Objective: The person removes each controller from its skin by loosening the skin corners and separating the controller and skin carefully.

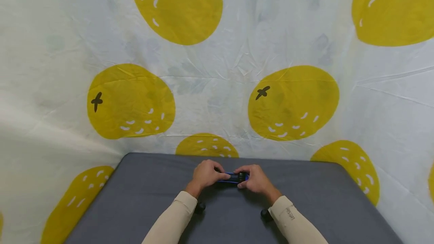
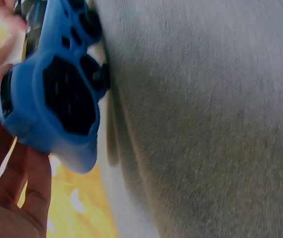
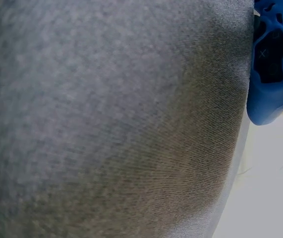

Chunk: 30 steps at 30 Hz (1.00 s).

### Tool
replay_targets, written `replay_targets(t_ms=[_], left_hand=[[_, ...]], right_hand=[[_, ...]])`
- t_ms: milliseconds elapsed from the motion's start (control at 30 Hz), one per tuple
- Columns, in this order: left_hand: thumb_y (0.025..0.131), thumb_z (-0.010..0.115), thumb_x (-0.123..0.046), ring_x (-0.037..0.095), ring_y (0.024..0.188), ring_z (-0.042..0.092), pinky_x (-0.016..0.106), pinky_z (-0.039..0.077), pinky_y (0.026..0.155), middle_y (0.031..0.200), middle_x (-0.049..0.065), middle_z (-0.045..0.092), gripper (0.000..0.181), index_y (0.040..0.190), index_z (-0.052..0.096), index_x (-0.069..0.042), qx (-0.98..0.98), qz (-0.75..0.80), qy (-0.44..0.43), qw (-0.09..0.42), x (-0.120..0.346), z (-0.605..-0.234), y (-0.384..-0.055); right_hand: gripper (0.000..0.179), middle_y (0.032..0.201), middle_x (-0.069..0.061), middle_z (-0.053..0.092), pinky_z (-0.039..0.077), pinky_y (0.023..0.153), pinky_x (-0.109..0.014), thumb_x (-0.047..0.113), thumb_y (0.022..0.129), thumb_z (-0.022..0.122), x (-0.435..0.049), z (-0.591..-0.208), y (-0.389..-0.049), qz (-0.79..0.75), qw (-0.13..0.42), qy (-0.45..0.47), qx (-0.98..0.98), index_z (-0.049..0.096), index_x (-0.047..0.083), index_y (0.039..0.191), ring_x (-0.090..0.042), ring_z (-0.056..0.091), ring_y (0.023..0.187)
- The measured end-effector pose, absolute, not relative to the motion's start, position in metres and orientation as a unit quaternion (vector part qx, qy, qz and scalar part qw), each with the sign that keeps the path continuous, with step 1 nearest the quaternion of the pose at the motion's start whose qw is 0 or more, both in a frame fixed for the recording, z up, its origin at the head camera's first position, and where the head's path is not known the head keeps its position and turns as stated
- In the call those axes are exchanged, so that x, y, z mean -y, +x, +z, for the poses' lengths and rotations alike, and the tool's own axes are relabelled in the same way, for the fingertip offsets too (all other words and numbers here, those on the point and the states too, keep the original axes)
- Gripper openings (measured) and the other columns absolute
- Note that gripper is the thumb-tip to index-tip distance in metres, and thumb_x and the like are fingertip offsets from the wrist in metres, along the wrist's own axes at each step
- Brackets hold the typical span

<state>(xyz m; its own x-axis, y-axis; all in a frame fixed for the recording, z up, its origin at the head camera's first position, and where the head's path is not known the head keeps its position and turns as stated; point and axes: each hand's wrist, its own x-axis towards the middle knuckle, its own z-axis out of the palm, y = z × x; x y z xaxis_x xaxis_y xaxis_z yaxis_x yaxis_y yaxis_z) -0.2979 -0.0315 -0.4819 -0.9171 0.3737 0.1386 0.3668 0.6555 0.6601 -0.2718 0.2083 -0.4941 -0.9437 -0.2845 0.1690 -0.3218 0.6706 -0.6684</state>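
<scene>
Fingers: left hand (image 1: 207, 173), bent close on a blue-and-black game controller (image 2: 57, 94), at its 9 o'clock; right hand (image 1: 255, 178), narrow grip, thumb and fingers about the controller's 3 o'clock end. Controller: between both hands, toward 6 o'clock of the head view's centre, over a grey table (image 1: 230, 217); whether it touches the table, unclear. Step, as judged: two-handed handling of the controller's blue casing; next move calls for one end steadied while the other is worked. Fruit-printed curtain (image 1: 210, 59): 12 o'clock.
</scene>
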Motion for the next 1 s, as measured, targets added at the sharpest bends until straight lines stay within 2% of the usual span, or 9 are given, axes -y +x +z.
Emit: replay_targets(t_ms=[67,200,367,567,800,900,1000], left_hand=[[0.083,0.086,-0.047,0.005,0.07,0.061,0.03,0.05,0.064,0.086,-0.01,0.077,0.017,0.081,0.082,-0.031,-0.916,0.352,0.192,-0.005,0.029,-0.482,-0.299],[0.084,0.086,-0.036,0.007,0.074,0.064,0.035,0.05,0.072,0.087,-0.01,0.078,0.009,0.086,0.083,-0.027,-0.913,0.361,0.189,-0.004,0.031,-0.48,-0.302],[0.089,0.08,-0.027,0.007,0.074,0.064,0.034,0.051,0.073,0.089,-0.009,0.08,0.006,0.091,0.085,-0.024,-0.898,0.377,0.223,0.037,0.037,-0.477,-0.304],[0.094,0.072,-0.027,0.005,0.077,0.062,0.029,0.052,0.072,0.096,-0.009,0.08,0.012,0.092,0.084,-0.028,-0.897,0.344,0.272,0.059,0.038,-0.472,-0.307],[0.095,0.066,-0.024,0.008,0.079,0.062,0.029,0.052,0.073,0.1,-0.009,0.078,0.017,0.094,0.083,-0.028,-0.892,0.318,0.298,0.12,0.04,-0.461,-0.309],[0.095,0.069,-0.024,0.008,0.075,0.06,0.028,0.05,0.071,0.093,-0.011,0.076,0.013,0.09,0.081,-0.027,-0.895,0.304,0.302,0.122,0.039,-0.46,-0.309],[0.094,0.075,-0.03,0.007,0.07,0.057,0.027,0.048,0.067,0.086,-0.013,0.073,0.009,0.085,0.077,-0.029,-0.904,0.281,0.306,0.103,0.037,-0.461,-0.308]], right_hand=[[0.044,0.117,-0.005,0.078,0.058,0.099,-0.052,0.008,0.071,0.094,-0.208,-0.493,-0.272,0.37,0.025,0.165,0.914,0.081,0.019,0.112,-0.028,0.071,0.113],[0.045,0.117,-0.002,0.079,0.057,0.1,-0.05,0.01,0.07,0.095,-0.207,-0.493,-0.274,0.364,0.021,0.167,0.916,0.081,0.02,0.112,-0.026,0.07,0.114],[0.044,0.115,-0.002,0.079,0.057,0.1,-0.05,0.01,0.069,0.096,-0.207,-0.492,-0.273,0.364,0.011,0.164,0.917,0.082,0.021,0.11,-0.024,0.07,0.112],[0.044,0.116,-0.003,0.079,0.056,0.102,-0.054,0.009,0.069,0.096,-0.212,-0.493,-0.272,0.378,0.008,0.163,0.911,0.082,0.021,0.109,-0.028,0.07,0.116],[0.045,0.118,-0.002,0.078,0.056,0.101,-0.053,0.01,0.07,0.096,-0.213,-0.493,-0.271,0.37,-0.003,0.158,0.916,0.081,0.022,0.111,-0.027,0.069,0.117],[0.045,0.119,-0.002,0.078,0.057,0.1,-0.052,0.011,0.071,0.095,-0.212,-0.492,-0.271,0.367,-0.004,0.156,0.917,0.081,0.022,0.112,-0.027,0.069,0.116],[0.045,0.119,-0.002,0.078,0.056,0.101,-0.052,0.01,0.071,0.095,-0.21,-0.492,-0.271,0.367,-0.002,0.156,0.917,0.081,0.022,0.112,-0.027,0.069,0.116]])
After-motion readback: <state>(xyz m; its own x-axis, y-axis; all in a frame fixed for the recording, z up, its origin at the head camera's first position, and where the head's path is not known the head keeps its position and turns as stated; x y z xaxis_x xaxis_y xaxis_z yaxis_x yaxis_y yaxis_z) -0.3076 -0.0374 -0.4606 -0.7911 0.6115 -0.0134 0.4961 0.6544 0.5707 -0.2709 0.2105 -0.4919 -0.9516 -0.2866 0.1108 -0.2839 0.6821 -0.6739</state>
